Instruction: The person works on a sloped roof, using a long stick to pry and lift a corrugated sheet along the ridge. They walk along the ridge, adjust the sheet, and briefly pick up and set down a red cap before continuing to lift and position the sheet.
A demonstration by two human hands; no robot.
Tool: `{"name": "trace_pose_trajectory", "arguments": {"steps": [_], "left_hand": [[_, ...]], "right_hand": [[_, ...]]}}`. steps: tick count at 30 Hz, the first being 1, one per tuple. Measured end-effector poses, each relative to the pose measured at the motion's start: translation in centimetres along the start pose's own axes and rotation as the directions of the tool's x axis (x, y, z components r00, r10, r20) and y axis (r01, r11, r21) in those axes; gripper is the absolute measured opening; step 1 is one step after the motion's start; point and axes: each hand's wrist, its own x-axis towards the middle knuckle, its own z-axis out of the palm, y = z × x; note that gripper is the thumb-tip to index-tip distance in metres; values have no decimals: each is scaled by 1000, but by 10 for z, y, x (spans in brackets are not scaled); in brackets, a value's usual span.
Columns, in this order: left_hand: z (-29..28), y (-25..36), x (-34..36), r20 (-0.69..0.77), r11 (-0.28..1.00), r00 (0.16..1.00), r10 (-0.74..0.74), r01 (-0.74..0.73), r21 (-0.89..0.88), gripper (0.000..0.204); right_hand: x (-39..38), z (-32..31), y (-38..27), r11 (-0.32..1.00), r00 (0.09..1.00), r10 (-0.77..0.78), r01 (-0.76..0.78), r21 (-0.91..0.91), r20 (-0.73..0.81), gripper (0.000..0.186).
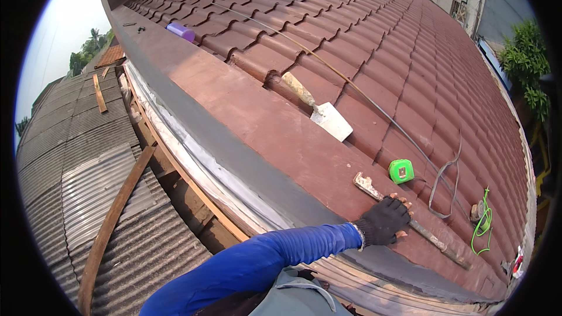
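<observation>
My left hand (383, 222), in a dark fingerless glove below a blue sleeve, is closed over a long, stained metal bar (439, 240) lying on the reddish roof ledge (257, 123). A green tape measure (401, 171) sits just above the hand. Farther up, a trowel (331, 120) with a pale, dirty handle rests at the tile edge. Beside the bar's right end lies green string (485, 222) with a small spool-like object, and a looped grey strap (439, 199) is nearby. My right hand is out of view.
Tiled roofing (410, 82) rises beyond, crossed by a thin rod. A purple cylinder (180, 31) lies up the ledge. Left, below the ledge, are corrugated sheets (93, 181), loose timber (114, 222) and a gap with framing. Trees and buildings border the roof.
</observation>
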Motion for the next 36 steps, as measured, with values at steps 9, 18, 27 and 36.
{"name": "trace_pose_trajectory", "arguments": {"steps": [9, 18, 27, 36], "left_hand": [[0, -2, 4, -55, 990, 995, 81, -74, 120, 58], [0, -1, 9, -36, 978, 984, 176, -170, 121, 52], [11, -8, 7, -4, 959, 975, 222, -218, 179, 49], [13, 37, 24, -320, 979, 929, 187, -204, -22, 33]], "right_hand": [[-41, 66, -41, 826, 827, -558, 546, -139, -65, 39], [-77, 67, 172, 262, 897, -437, 202, -944, 70, 24], [-86, 24, 344, 474, 914, -340, -37, -880, -221, 24], [-47, -46, 271, 756, 824, -420, 85, -650, -381, 43]]}}
